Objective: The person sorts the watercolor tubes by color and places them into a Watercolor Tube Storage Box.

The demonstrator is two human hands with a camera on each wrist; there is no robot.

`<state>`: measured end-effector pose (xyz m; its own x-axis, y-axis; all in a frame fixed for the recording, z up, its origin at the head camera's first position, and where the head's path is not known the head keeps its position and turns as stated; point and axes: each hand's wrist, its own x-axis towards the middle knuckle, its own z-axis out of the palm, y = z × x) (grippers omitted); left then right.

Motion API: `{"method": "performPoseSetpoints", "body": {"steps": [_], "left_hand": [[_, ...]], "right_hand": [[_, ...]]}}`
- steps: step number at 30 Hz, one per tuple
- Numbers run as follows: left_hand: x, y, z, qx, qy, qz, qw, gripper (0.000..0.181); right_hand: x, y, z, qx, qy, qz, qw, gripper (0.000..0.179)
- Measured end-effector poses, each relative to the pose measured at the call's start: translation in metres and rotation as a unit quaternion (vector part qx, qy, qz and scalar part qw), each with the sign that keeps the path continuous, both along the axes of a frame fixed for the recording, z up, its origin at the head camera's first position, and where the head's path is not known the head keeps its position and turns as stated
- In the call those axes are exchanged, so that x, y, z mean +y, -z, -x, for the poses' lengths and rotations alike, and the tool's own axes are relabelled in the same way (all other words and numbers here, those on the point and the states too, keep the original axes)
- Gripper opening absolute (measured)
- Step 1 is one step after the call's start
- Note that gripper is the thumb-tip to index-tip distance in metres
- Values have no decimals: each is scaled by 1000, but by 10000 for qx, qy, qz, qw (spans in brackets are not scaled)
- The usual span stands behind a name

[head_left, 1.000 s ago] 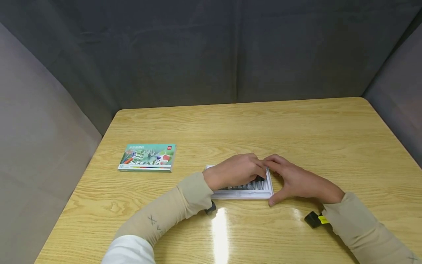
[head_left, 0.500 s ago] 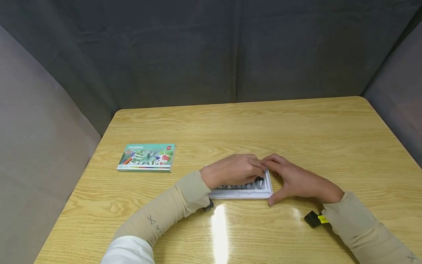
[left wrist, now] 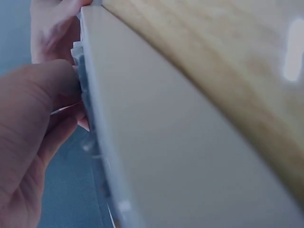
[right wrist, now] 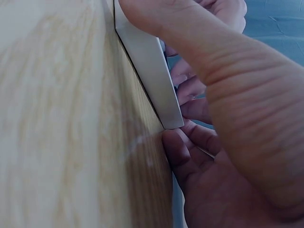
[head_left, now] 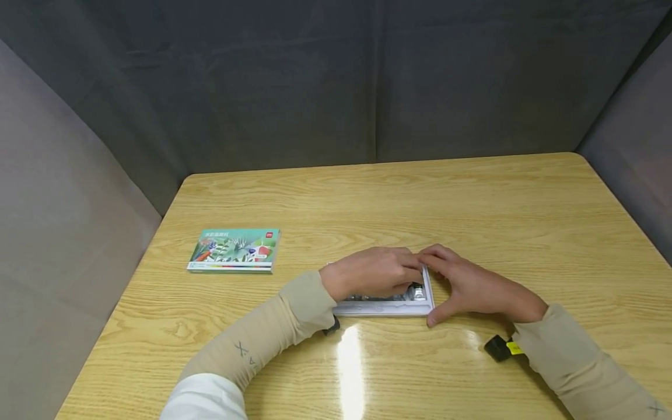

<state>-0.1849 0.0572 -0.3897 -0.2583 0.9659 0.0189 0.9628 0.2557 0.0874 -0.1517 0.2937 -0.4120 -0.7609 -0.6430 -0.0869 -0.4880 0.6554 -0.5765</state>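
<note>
A shallow white tray holding several silver paint tubes lies on the table in front of me. My left hand reaches over the tray from the left, its curled fingers on a tube near the right end; the fingertips are partly hidden. In the left wrist view the tubes show along the tray's edge beside the thumb. My right hand grips the tray's right end, thumb at the near corner and fingers at the far one. The right wrist view shows the tray's white side wall between them.
A flat green box with a plant picture lies on the wooden table, left of the tray. Dark cloth hangs behind the table. Small black devices sit at both wrists.
The left fingers have shifted slightly over the right end of the tray, and a shiny tube shows more plainly beneath them. The right hand and tray have stayed in place.
</note>
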Motion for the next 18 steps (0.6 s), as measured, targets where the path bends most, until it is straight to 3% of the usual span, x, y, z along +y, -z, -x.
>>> {"method": "performPoseSetpoints", "body": {"steps": [9,18], "left_hand": [[3,3,0,59,65,10,10000,25],[7,1,1,27,113,164,9998,21]], "right_hand": [[0,1,0,-65,88,-21,9999,102],[0,-2,0,26,-51,-5,10000,109]]}}
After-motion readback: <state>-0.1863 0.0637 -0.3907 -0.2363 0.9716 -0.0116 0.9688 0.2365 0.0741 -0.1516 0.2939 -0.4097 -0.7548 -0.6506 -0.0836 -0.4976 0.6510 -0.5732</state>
